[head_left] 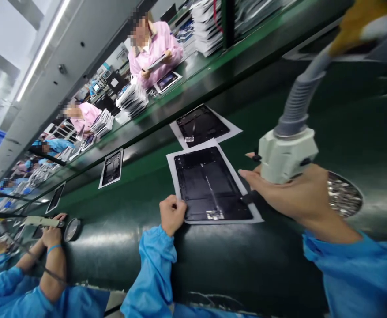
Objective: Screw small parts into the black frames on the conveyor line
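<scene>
A black tablet housing (pixel 201 185) lies on a white sheet (pixel 172 170) on the green bench in front of me. My left hand (pixel 172 214) is closed at the near left edge of the housing and sheet, thumb and fingers pinched there. In my right hand (pixel 295 194) is a pale electric screwdriver (pixel 284 154), with a grey ribbed sleeve at its rear. Its dark nose reaches the right edge of the housing; whether the tip touches cannot be made out. Beside my right wrist sits a round dish (pixel 345 194) of small shiny metal parts, likely screws.
Another tablet housing (pixel 203 126) on its sheet lies just behind mine, with one more (pixel 111 168) farther left. A co-worker's hand (pixel 51 236) and a similar pale tool (pixel 43 221) are at the left. Past the raised ledge (pixel 167 110), people in pink handle tablets near stacked sheets (pixel 133 99).
</scene>
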Demonstrator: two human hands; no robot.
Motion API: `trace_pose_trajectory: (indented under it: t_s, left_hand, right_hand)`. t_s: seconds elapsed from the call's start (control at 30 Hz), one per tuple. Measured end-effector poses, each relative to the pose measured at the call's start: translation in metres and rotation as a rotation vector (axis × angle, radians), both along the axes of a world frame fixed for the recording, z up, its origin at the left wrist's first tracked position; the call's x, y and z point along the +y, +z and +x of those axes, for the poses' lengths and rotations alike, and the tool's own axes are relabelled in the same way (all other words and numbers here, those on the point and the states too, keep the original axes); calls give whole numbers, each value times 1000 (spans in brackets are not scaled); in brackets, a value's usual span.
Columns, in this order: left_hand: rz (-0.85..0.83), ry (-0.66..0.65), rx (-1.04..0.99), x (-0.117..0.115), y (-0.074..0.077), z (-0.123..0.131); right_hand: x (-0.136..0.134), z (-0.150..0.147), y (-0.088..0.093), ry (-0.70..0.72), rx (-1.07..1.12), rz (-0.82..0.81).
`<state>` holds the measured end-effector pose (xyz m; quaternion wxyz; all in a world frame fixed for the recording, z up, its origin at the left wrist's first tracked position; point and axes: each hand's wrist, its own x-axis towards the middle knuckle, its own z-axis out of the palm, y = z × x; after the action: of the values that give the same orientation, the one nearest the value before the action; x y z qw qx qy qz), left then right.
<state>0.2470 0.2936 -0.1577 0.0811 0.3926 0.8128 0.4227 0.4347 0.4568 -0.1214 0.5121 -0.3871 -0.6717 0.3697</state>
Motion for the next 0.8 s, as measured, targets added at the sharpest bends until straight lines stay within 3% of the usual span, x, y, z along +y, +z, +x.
trace_pose_trajectory:
  t_s: [0.1, 0.27, 0.4, 0.5, 0.63, 0.8]
  left_hand:
    - [185, 127, -5, -3, 4, -30]
    - [296, 249, 99, 20, 38, -108]
    - [253, 341, 158, 53, 66, -169]
    - [127, 367, 202, 63, 76, -197]
    - [-66, 280, 325, 66, 66, -195]
    - [-229, -93, 502, 102, 35, -143]
  right_hand:
    - [0, -2, -2, 53, 26, 16]
    - [0, -10, 1, 80, 88, 89]
    - [0, -14, 4, 89, 77, 103]
    - [0, -14, 7, 97, 103, 117]
    - [-2, -13, 15, 186, 133, 104]
    - [-9, -13, 24, 340, 192, -17]
